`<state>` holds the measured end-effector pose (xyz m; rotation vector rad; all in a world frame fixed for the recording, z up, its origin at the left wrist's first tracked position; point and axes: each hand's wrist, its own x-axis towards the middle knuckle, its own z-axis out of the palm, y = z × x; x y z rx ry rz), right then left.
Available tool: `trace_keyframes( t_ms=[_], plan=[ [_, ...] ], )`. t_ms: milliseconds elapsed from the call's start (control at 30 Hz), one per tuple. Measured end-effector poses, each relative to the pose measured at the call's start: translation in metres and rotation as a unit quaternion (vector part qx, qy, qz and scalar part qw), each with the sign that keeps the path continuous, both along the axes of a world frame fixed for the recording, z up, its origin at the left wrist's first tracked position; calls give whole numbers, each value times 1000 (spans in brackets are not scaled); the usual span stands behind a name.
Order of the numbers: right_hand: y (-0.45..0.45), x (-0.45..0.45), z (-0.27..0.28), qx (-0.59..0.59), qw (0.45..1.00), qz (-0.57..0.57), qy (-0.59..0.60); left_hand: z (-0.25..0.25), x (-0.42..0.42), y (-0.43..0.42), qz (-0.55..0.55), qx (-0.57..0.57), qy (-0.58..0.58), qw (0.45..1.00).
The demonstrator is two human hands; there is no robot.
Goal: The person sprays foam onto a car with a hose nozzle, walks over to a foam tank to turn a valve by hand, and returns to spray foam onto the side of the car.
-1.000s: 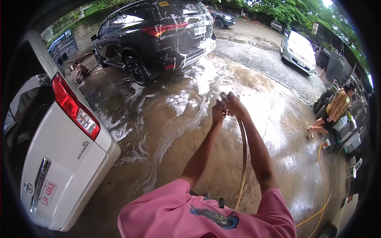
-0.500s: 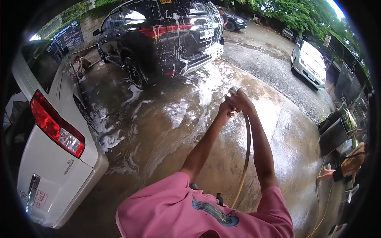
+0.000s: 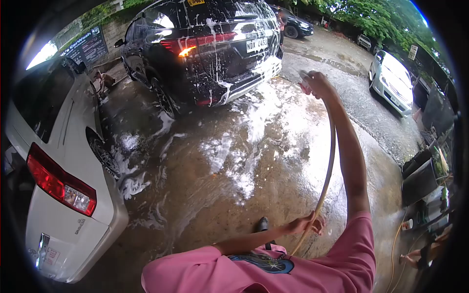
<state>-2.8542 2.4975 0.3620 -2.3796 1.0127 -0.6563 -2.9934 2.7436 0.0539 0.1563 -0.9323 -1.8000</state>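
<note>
My right hand [image 3: 318, 85] is stretched out ahead at arm's length, fingers closed round the front end of a yellowish hose [image 3: 328, 183]. The exact tip in its grip is hard to make out. Lower down, close to my waist, my left hand [image 3: 305, 224] is wrapped round the same hose, which arcs between the two hands. In front stands a black SUV [image 3: 181, 73] with white foam running down its rear and a lit orange lamp. Foam patches [image 3: 215, 149] lie on the wet concrete [image 3: 195, 195] beneath my arms.
A white van [image 3: 66, 234] is parked close on the left. Beyond it a person [image 3: 103, 82] crouches by the wall. A silver car [image 3: 391, 83] and a dark car [image 3: 293, 24] stand farther off. Dark bins [image 3: 420, 183] and another person [image 3: 427, 251] are at the right.
My left hand has slid from beside my right hand down the hose toward my waist. My right hand has moved up and to the right. An orange lamp on the SUV has lit.
</note>
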Motion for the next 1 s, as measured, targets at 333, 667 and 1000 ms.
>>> trace_keyframes(
  t_ms=[333,667,1000],
  plan=[
    [-177,55,35,4,991,131,-5,31,37,-157,129,73,-32,988],
    [-232,132,47,17,978,207,-14,58,104,-208,215,61,-34,974],
    [-222,215,102,-100,986,133,-25,80,211,-206,210,16,-60,976]
  ],
)
